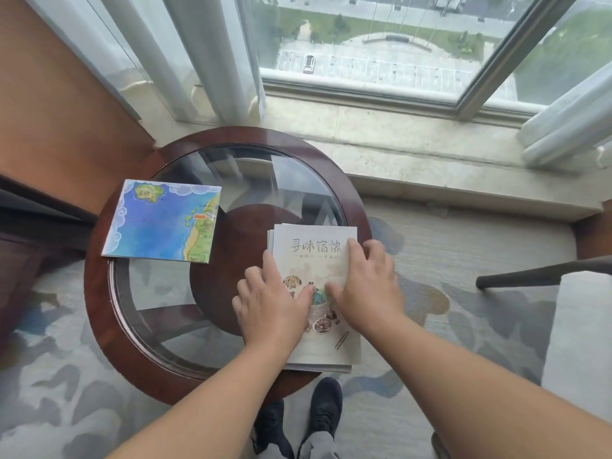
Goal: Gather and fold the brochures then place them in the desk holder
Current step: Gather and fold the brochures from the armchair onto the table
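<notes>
Left hand [275, 303] and right hand [367, 286] press flat, fingers [352, 250] straight, on the brochure stack [314, 246] mid-frame on the desk [99, 293]. I'd square its edges, then grab the map brochure [162, 220] at left.

High-rise hotel room — sheer curtains [212, 58], round glass table [132, 369].

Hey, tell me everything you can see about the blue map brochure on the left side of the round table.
The map brochure is a squarish paper piece that looks folded. It is printed with blue sea, a green island at top left, a coastline down the right and pale clouds along the edges. It lies flat, partly on the wooden rim of the table and partly on its glass. Nothing rests on it.
</notes>
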Demonstrator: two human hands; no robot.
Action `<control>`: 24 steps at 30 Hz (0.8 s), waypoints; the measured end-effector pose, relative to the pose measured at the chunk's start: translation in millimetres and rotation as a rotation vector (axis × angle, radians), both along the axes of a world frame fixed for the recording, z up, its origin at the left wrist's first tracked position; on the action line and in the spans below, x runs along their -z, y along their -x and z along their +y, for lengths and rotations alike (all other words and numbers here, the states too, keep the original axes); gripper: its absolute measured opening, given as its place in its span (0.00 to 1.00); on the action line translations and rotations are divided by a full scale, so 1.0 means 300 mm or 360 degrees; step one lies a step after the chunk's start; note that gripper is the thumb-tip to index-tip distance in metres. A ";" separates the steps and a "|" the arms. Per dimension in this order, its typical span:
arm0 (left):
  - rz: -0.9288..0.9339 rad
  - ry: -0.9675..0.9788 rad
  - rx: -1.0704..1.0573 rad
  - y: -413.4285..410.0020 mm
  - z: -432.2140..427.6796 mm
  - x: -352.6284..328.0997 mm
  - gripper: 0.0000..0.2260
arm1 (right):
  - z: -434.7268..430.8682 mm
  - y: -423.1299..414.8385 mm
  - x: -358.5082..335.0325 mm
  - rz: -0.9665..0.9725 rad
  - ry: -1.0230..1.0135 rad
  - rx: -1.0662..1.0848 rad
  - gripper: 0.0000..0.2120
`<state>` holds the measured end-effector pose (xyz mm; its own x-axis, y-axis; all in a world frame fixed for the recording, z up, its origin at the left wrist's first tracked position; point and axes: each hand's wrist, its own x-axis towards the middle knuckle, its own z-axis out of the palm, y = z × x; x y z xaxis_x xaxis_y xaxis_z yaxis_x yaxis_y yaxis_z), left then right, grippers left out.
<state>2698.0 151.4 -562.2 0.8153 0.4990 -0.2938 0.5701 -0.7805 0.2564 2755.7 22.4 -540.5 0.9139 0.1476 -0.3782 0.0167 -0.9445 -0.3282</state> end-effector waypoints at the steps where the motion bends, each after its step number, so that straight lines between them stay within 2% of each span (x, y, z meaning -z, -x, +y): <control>1: -0.0105 -0.0058 0.0116 -0.016 -0.007 0.001 0.38 | 0.000 -0.032 0.003 -0.0116 0.0007 -0.0068 0.34; 3: -0.0299 -0.0080 0.0391 -0.067 -0.024 0.009 0.34 | 0.010 -0.103 0.020 -0.0234 0.0003 -0.0330 0.31; 6: -0.0198 -0.0068 0.0702 -0.107 -0.047 0.051 0.34 | 0.025 -0.155 0.082 -0.0132 0.0043 -0.0678 0.28; 9: -0.0107 -0.0273 0.0831 -0.104 -0.030 0.116 0.34 | 0.007 -0.141 0.157 -0.0056 0.0035 -0.0686 0.29; 12: -0.0111 -0.0229 0.0843 -0.091 -0.041 0.115 0.34 | 0.008 -0.144 0.171 -0.0016 0.0036 -0.0675 0.29; 15: -0.0051 -0.0140 0.0901 0.020 -0.085 0.101 0.41 | 0.016 -0.145 0.170 0.0006 0.0045 -0.0644 0.29; 20: 0.0165 -0.0301 0.1034 0.105 -0.101 0.117 0.48 | 0.012 -0.136 0.182 -0.0022 0.0069 -0.0660 0.30; 24: 0.0173 -0.0249 0.1111 0.142 -0.092 0.109 0.48 | 0.012 -0.130 0.195 -0.0080 0.0087 -0.0656 0.30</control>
<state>2655.3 123.9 -594.9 0.9295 -0.0844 -0.3591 -0.0586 -0.9949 0.0820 2794.8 26.0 -599.1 0.8000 0.4857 -0.3521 0.4118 -0.8714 -0.2666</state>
